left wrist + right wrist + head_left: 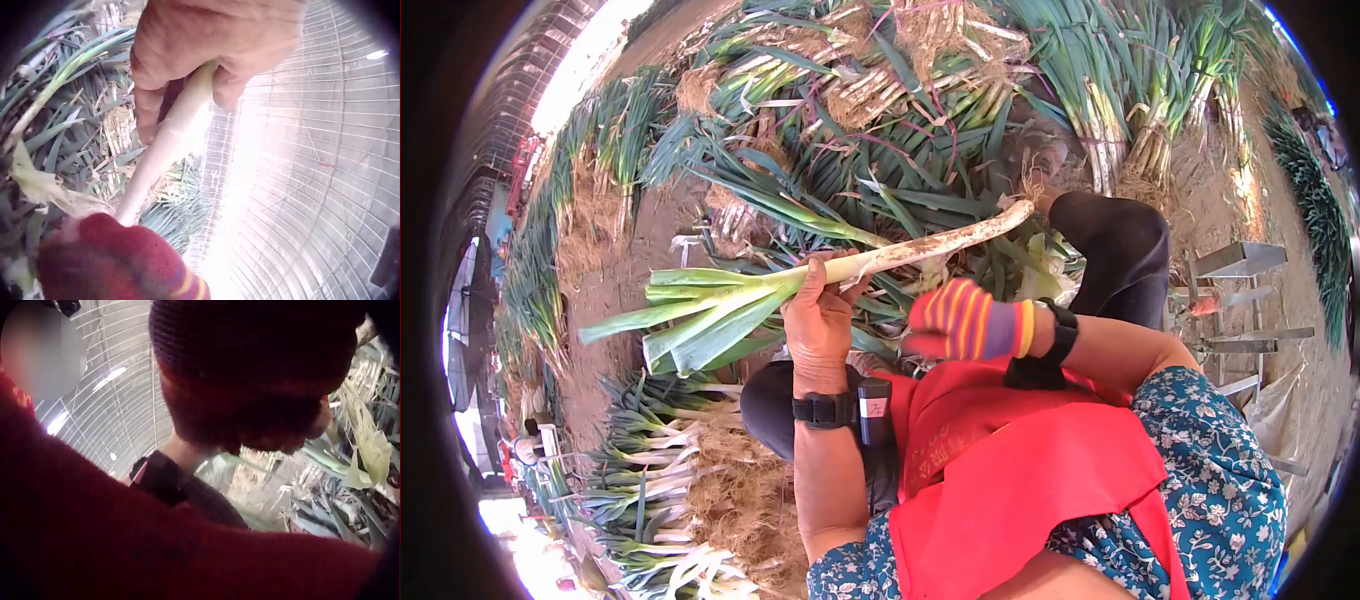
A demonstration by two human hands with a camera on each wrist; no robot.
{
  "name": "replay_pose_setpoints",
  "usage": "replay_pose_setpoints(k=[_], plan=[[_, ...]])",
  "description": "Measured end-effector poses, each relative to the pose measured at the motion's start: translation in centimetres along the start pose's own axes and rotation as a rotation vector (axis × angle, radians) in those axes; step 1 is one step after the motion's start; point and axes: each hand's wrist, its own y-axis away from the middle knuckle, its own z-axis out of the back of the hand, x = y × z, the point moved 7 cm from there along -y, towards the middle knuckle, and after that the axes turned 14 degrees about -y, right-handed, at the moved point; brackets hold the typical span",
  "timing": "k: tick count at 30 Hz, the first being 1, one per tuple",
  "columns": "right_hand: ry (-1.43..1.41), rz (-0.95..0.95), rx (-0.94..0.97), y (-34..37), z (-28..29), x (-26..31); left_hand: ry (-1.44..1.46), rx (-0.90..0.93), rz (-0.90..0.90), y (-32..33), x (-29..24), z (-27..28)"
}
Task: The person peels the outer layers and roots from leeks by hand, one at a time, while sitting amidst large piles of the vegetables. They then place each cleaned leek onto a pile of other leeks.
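Observation:
A single leek (920, 248) lies slantwise across the head view, its green leaves to the left and its soil-stained white end to the right. My bare left hand (818, 325) grips it where the pale stalk meets the leaves. In the left wrist view, thumb and fingers close round the smooth white stalk (159, 153). Below the stalk is my right hand (972, 320), in a striped knitted glove, with thumb and fingers parted and nothing visible between them. The right wrist view shows this glove (250, 375) dark and close, its fingertips mostly hidden.
Tied leek bundles (880, 95) are heaped in front, and more bundles (1105, 120) stand at the back right. Several leeks with roots (730, 480) lie at the lower left. A metal frame (1240, 262) stands on the right. Loose leaves (372, 447) lie below the hands.

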Motion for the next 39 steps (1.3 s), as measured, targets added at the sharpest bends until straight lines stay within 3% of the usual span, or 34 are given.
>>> replay_pose_setpoints(k=[2,4,6,8,10,13,16,19,20,22,23,25,26,28,29,30,33,35,36,38,39], plan=[[0.250,-0.031,-0.265,-0.2,4.2,0.8,-0.015,0.005,-0.002,0.2,-0.3,-0.3],[0.373,0.213,-0.524,-0.9,6.6,3.3,-0.019,0.041,-0.005,0.4,-0.2,-1.2],[0.560,0.328,-0.540,-2.6,6.4,4.4,-0.045,0.014,-0.001,0.5,0.2,-1.4],[0.655,0.375,-0.427,-3.8,4.6,2.3,-0.080,0.016,-0.003,0.6,0.1,-1.6],[0.669,0.360,-0.478,-3.5,5.5,2.5,-0.101,-0.007,0.025,0.9,-0.2,-1.3],[0.396,0.185,-0.513,-0.9,9.6,0.6,-0.083,-0.050,0.038,1.3,-0.8,0.2],[0.600,-0.178,-0.709,4.8,14.1,-5.2,-0.036,-0.113,0.018,1.1,-0.9,2.5],[0.955,-0.301,-0.718,12.6,18.1,-12.5,-0.015,-0.135,-0.054,1.3,-1.8,4.3],[0.865,-0.396,-0.776,16.2,19.3,-16.8,-0.016,-0.135,-0.054,1.4,-1.8,4.6],[1.001,-0.797,-0.592,16.7,19.2,-16.9,0.008,-0.203,-0.059,1.6,-1.8,5.6],[0.999,-0.799,-0.593,16.1,18.2,-16.3,0.005,-0.202,-0.058,1.8,-1.8,5.7],[1.083,-0.425,-0.640,11.8,14.6,-12.4,0.012,-0.230,-0.082,2.0,-2.1,5.9],[0.714,-0.221,-0.751,9.7,13.2,-9.7,0.009,-0.230,-0.086,2.1,-2.2,5.8],[0.365,-0.109,-0.507,5.6,7.7,-8.8,0.127,-0.247,-0.102,2.1,-2.7,5.6],[0.272,-0.164,-0.426,3.4,5.7,-8.3,0.118,-0.240,-0.107,2.3,-3.1,5.3],[-0.009,-0.096,-0.574,1.7,4.8,-8.8,0.135,-0.244,-0.126,2.5,-3.5,4.9],[-1.156,-0.394,-0.397,-2.6,2.6,-7.0,0.161,-0.253,-0.138,2.7,-4.4,3.9],[-1.242,-0.359,-0.406,-3.1,2.6,-5.4,0.169,-0.264,-0.135,2.9,-5.1,3.9],[-1.137,-0.208,-0.394,-3.4,2.7,-5.6,0.166,-0.262,-0.147,3.0,-5.6,4.2],[-1.110,-0.405,-0.254,-1.4,3.1,-6.5,0.172,-0.268,-0.164,3.3,-6.7,5.1],[-0.650,-0.323,-0.398,0.4,5.3,-8.2,0.118,-0.276,-0.181,3.6,-7.5,5.8]])
